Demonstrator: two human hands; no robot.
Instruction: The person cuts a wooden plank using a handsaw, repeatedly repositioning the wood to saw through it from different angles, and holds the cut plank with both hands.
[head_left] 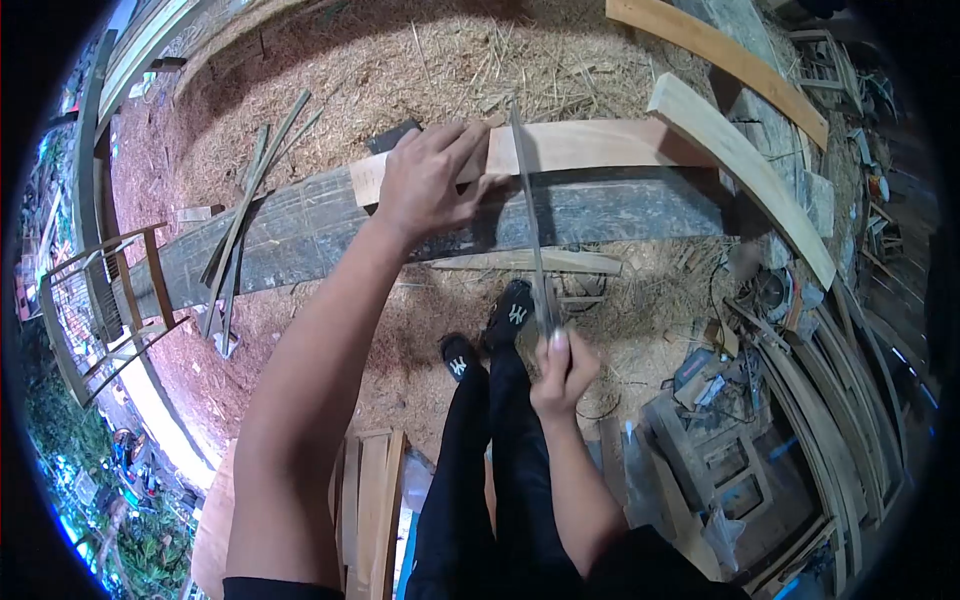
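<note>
A pale wooden board [610,145] lies across a dark, weathered beam [620,205] in front of me. My left hand [430,180] is closed over the board's left part, pressing it against the beam, with the thumb pointing toward the saw. In my right hand [563,375] is the handle of a handsaw [532,210], fingers wrapped round it. The thin blade runs away from me and crosses the board just right of my left hand. How deep its teeth sit in the wood, I cannot tell.
A curved pale plank [745,175] and an orange-brown plank [725,60] lie at the upper right. Thin strips [250,215] lean over the beam at left, near a wooden frame [110,300]. Sawdust [410,330] covers the floor. Curved boards [830,420] are stacked at right.
</note>
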